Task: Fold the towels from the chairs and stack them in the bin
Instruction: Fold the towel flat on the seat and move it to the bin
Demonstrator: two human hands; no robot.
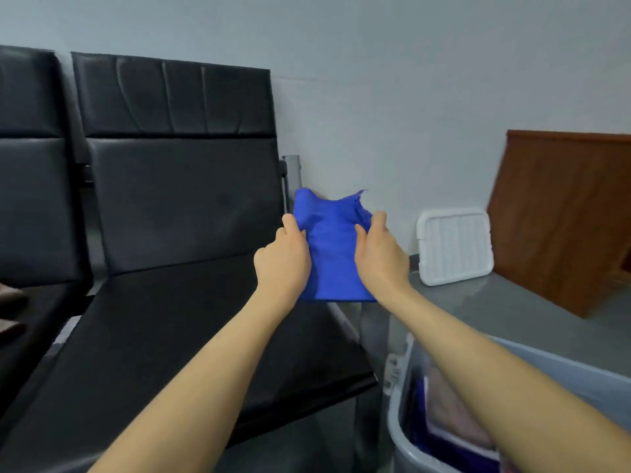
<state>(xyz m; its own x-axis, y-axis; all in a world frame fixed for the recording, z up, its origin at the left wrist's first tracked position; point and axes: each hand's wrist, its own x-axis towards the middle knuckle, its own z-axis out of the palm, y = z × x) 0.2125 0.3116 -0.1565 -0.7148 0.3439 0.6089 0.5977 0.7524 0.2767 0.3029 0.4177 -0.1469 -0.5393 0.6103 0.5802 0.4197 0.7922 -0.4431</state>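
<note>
Far left I can make out a brownish cloth (12, 308) lying on the seat of the left chair (30, 206), possibly another towel waiting, though it is cut off by the edge. Next along, the right chair (177, 206) has nothing I can see on its seat. In front of its right edge I have the blue towel (333, 247) up in the air, already folded down to a narrow panel. My left hand (283, 257) pinches its left edge, thumb on the near face and fingers curled behind. My right hand (379, 250) grips the right edge the same way.

I judge the cloth light, soft and limp: its top sags between my hands and would flop open if I let one side go. So I'd keep hold at both side edges, near the upper corners, and lower it flat, not dropped.

Further right a white tray (454, 245) leans against the wall beside a brown wooden panel (563, 216). The grey bin (406, 425) sits lower right, with folded blue and pinkish towels inside, under my right forearm
</note>
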